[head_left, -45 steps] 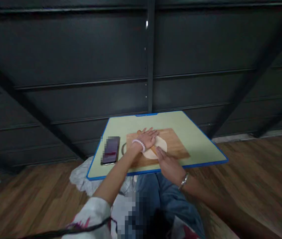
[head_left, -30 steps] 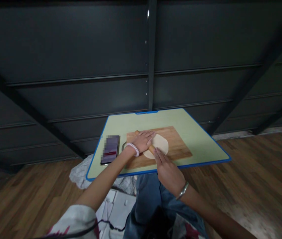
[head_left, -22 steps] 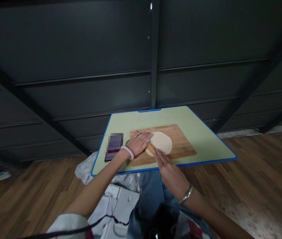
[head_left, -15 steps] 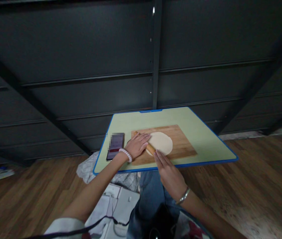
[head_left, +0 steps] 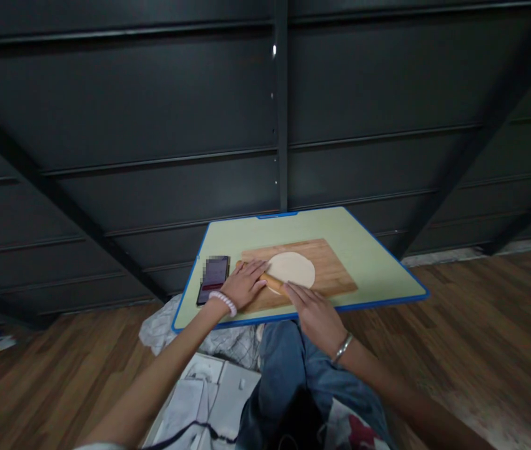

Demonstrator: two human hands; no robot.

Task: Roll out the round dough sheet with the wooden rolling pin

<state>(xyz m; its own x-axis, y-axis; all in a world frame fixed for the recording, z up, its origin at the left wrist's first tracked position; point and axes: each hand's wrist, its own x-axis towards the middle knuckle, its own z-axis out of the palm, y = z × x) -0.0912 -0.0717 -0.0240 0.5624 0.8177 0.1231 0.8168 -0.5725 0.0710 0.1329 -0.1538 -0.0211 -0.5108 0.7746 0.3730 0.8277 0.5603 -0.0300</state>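
Note:
A flat round of pale dough (head_left: pixel 293 269) lies on a wooden board (head_left: pixel 335 269). Across the dough's left edge rests a wooden rolling pin (head_left: pixel 272 282), slanting down to the right. My left hand (head_left: pixel 243 284), with a beaded band at the wrist, lies over the pin's upper left part, fingers close together. My right hand (head_left: pixel 317 315), wearing a metal bracelet, presses the pin's lower right end under its fingertips. The palms hide parts of the pin.
The board sits on a pale green table with a blue rim (head_left: pixel 387 303). A phone (head_left: pixel 213 278) lies left of the board. Below are my legs in jeans (head_left: pixel 284 356), a white box (head_left: pixel 232 387) and a crumpled cloth (head_left: pixel 157 325). Dark panels (head_left: pixel 176 100) stand behind.
The view has shifted, so the table appears a little further left. My hands have spread further apart along the pin, baring more of its middle.

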